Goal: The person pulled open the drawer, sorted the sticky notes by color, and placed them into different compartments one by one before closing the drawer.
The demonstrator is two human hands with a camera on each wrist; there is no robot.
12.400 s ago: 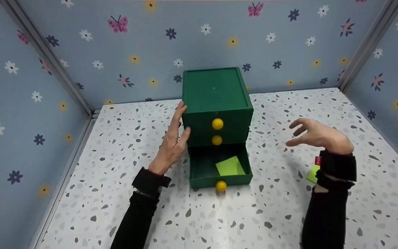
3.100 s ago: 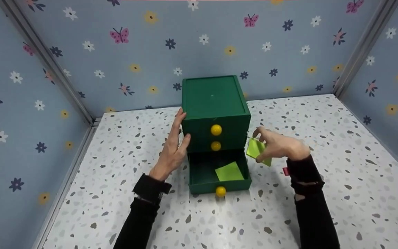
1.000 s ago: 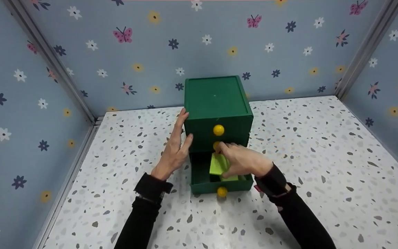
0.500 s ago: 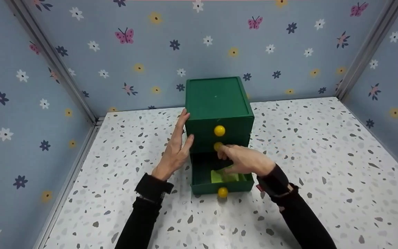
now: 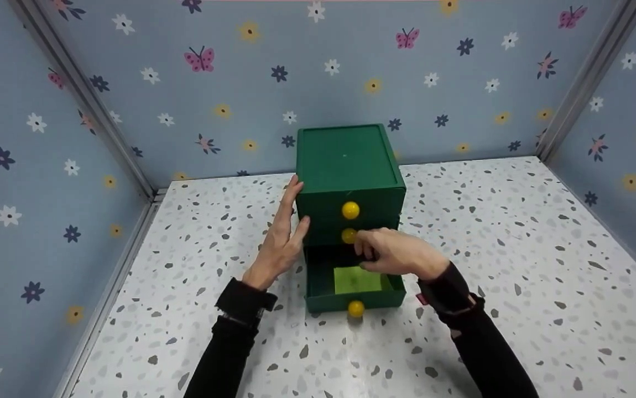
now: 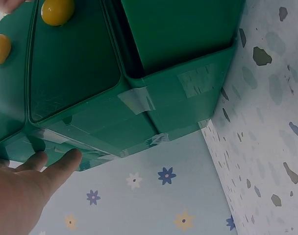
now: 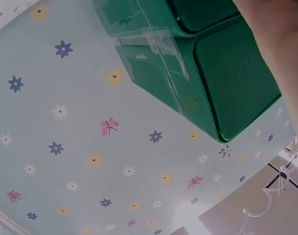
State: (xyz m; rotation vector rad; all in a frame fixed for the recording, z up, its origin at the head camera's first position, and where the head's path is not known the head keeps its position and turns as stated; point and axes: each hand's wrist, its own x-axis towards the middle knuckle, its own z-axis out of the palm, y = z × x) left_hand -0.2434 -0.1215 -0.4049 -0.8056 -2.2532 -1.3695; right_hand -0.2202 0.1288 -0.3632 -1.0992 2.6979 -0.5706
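A green three-drawer box with yellow knobs stands near the back wall, its bottom drawer pulled out. Inside that drawer lies a lime-green sticky note pad, over the first lime-green piece. My left hand rests against the box's left side with its fingers stretched, as the left wrist view also shows. Over the drawer's right part hovers my right hand, fingers loosely bent, holding nothing, close to the middle yellow knob. In the right wrist view, part of the hand crosses in front of the box.
The box stands on a white speckled tabletop. Blue walls with flowers and butterflies enclose the back and both sides, with metal strips at the corners. Clear tape runs along the box's side.
My right hand carried the second lime-green pad from the table's right side into the open drawer, let it go and lifted slightly. My left hand has stayed against the box.
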